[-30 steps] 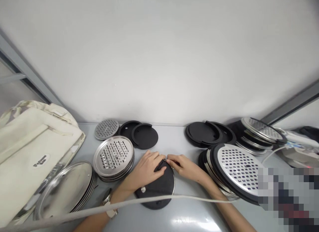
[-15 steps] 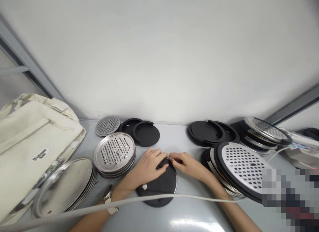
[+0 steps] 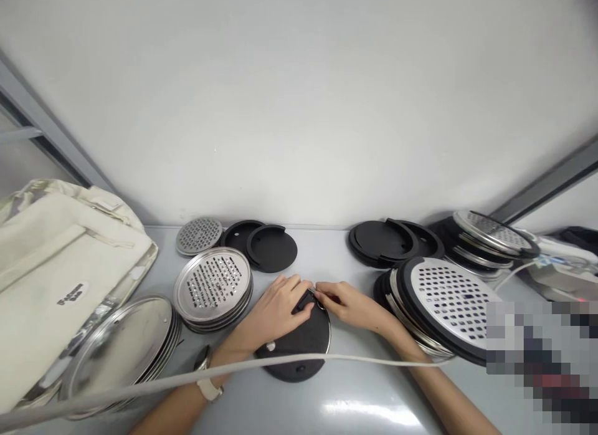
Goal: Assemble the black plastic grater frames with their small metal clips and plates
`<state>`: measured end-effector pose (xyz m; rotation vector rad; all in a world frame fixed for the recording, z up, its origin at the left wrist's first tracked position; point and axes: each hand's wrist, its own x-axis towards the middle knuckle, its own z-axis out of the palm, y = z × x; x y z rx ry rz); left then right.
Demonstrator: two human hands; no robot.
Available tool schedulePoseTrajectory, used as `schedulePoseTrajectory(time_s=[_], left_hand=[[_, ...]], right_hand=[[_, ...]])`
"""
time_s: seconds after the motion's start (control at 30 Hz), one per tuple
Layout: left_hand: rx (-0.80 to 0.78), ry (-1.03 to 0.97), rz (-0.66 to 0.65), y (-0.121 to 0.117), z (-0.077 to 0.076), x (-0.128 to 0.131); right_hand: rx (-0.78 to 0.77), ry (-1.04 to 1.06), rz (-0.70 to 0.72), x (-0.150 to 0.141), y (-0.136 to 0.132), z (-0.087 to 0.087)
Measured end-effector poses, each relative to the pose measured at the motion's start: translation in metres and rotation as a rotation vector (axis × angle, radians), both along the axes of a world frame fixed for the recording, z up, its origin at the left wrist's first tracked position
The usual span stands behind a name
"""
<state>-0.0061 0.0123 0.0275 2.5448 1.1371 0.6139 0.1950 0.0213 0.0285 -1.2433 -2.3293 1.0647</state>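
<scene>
Black disc lies at lower centre of frame, on grey table. Left hand grips its upper edge, thumb and fingers flanking a raised block. Right hand: fingertips drawn narrow at the rim beside it; cannot tell what they pinch. Pale cord crosses in front.

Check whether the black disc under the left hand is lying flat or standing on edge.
Flat: the black disc shows its broad face upward on the table, beneath the left hand.
</scene>
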Motion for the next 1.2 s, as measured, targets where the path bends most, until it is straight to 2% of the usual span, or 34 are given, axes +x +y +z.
schedulePoseTrajectory(time_s=[0.1,0.4,0.83,1.2], left_hand=[[0.022,-0.047,0.009,-0.0002,-0.0017,0.0005],[0.024,-0.051,-0.071,-0.0029,0.0011,-0.0013],[0.000,-0.059,-0.076,-0.0036,-0.0012,-0.0013],[0.019,-0.034,-0.098,-0.0040,0.0042,0.0048]], right_hand=[[0.006,-0.007,0.014,0.0019,0.0019,-0.0004],[-0.005,0.027,0.028,0.0040,0.0035,0.0002],[-0.049,0.063,0.004,0.0000,-0.0004,0.0050],[-0.042,0.054,0.012,0.0022,0.0010,0.0021]])
